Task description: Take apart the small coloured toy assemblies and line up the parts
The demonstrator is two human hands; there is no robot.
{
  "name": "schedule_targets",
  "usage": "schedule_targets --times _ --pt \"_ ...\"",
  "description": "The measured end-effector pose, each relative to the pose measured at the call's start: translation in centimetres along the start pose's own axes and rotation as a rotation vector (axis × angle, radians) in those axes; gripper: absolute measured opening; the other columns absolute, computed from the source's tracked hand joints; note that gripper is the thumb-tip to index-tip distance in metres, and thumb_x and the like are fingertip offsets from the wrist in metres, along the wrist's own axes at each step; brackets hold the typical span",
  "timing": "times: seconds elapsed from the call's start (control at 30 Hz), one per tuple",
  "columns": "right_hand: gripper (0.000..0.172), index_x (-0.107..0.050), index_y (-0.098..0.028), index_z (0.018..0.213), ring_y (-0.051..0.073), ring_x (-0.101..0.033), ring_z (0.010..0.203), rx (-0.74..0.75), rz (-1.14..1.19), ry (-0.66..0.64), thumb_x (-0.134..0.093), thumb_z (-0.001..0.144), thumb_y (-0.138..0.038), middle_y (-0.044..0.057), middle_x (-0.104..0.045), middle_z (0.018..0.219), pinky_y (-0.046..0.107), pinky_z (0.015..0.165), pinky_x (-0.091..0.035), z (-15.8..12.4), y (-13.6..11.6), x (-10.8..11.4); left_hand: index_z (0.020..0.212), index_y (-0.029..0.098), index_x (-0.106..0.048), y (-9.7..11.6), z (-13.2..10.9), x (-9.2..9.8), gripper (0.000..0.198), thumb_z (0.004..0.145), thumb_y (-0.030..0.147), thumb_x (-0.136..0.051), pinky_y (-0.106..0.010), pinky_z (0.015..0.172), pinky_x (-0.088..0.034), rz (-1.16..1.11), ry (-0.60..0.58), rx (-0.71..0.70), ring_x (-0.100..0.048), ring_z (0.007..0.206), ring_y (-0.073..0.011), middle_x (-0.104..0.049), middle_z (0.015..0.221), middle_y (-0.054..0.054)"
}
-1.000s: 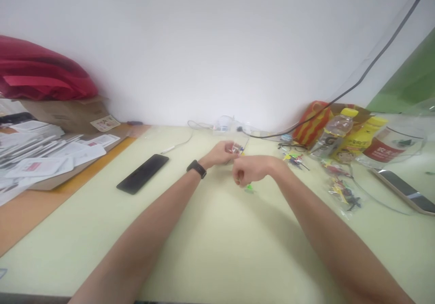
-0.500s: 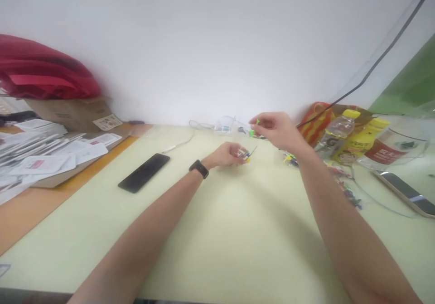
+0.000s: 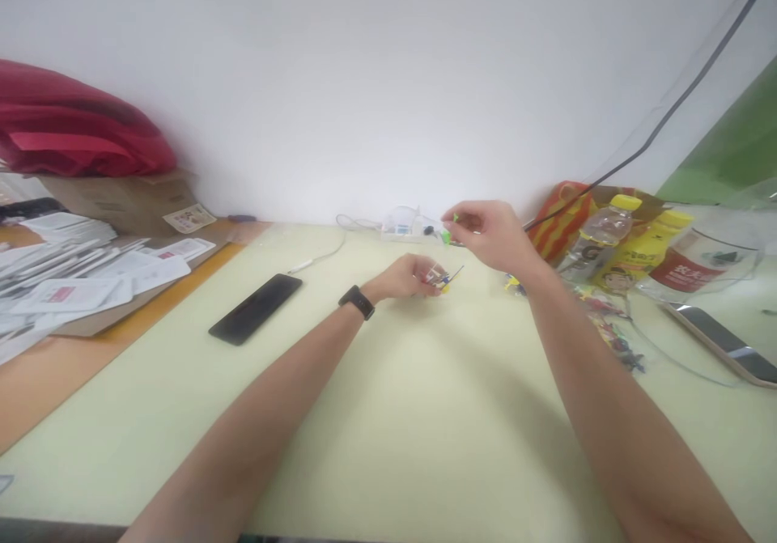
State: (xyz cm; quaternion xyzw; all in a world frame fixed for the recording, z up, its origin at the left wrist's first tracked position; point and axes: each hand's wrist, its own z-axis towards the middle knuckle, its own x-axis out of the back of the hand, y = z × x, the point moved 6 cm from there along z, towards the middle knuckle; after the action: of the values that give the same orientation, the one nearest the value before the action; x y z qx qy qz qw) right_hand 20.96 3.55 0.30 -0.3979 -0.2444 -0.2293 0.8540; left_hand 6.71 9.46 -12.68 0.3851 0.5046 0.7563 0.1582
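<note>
My left hand rests on the pale green table, its fingers closed around a small bundle of coloured pieces with red, blue and yellow tips sticking out. A dark watch sits on that wrist. My right hand is raised above and to the right of the left, pinching a small bright green piece between thumb and fingers.
A black phone lies left of my arms. Papers and a red bag fill the far left. A clear bag of small coloured pieces, bottles, a snack packet and another phone stand at the right. White cables lie by the wall.
One second ago my right hand was low beside the left with a green piece under it. It rose with the green piece up and right, then drifted slightly left. The left hand stayed put.
</note>
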Motion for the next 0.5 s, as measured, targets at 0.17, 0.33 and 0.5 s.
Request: schedule_targets --times 0.17,0.33,0.5 --pt "0.018 -0.074 -0.018 0.090 0.018 -0.068 0.066 -0.062 0.098 -0.144 -0.069 0.088 -0.034 0.004 -0.071 0.071 0.029 0.064 -0.054 -0.33 -0.32 -0.73 0.094 0.012 -0.077 0.21 0.14 0.11 0.036 0.072 0.038 -0.087 -0.028 0.064 -0.047 0.056 0.026 -0.024 -0.063 0.072 -0.0159 -0.071 0.082 -0.006" --pt "0.012 -0.073 -0.019 0.089 0.019 -0.069 0.063 -0.060 0.083 -0.114 -0.070 0.088 -0.030 0.004 -0.071 0.068 0.029 0.061 -0.053 -0.33 -0.18 -0.79 0.095 0.014 -0.078 0.61 -0.08 0.15 0.038 0.070 0.041 -0.088 -0.028 0.065 -0.047 0.073 0.036 -0.011 -0.063 0.071 -0.0158 -0.071 0.081 -0.005" --pt "0.005 -0.072 -0.019 0.085 0.019 -0.069 0.064 -0.043 -0.055 -0.053 -0.067 0.087 -0.022 0.003 -0.072 0.070 0.029 0.060 -0.050 -0.18 0.24 -0.58 0.106 0.016 -0.077 0.66 -0.20 -0.26 0.043 0.072 0.041 -0.086 -0.029 0.069 -0.049 0.070 0.004 0.003 -0.066 0.080 -0.0181 -0.074 0.092 -0.007"
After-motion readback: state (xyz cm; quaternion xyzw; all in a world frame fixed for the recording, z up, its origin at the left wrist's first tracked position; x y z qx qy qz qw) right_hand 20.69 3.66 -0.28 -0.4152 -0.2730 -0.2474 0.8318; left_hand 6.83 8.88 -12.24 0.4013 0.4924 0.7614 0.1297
